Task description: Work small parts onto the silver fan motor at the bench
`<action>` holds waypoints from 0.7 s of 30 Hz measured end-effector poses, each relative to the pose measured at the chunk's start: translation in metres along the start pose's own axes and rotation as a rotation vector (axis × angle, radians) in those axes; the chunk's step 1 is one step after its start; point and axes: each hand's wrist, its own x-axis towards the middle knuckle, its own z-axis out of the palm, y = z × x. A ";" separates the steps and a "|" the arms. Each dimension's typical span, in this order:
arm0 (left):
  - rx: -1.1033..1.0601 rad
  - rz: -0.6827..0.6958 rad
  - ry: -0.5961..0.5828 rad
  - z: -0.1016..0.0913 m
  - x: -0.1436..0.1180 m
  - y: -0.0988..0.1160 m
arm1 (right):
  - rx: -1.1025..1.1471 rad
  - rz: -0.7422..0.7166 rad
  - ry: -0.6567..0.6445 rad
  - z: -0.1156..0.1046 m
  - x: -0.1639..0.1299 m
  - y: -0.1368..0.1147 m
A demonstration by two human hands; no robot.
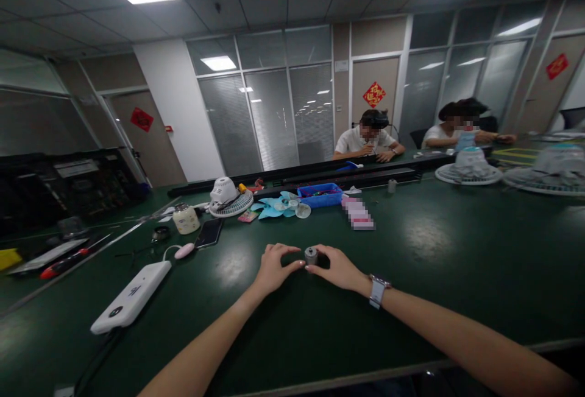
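Both forearms on green table [411, 263], left hand [274, 269] and right hand [338, 268] fingertips pinching small metal cylinder [311, 255]

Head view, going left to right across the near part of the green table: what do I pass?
White power bank → pink mouse-shaped item → black phone → left hand → small grey cylindrical part pinched between both hands → right hand → wristwatch.
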 end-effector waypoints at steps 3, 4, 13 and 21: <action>0.067 -0.004 -0.067 0.003 -0.003 -0.001 | -0.001 -0.001 0.001 -0.001 0.000 0.001; 0.081 -0.006 -0.076 0.004 -0.004 -0.002 | -0.002 -0.001 0.002 -0.001 0.000 0.001; 0.035 -0.016 -0.005 0.011 -0.005 -0.004 | 0.020 0.007 0.199 -0.012 0.007 0.010; -0.061 -0.059 0.046 0.011 -0.006 0.003 | -0.484 0.513 0.837 -0.142 -0.005 0.143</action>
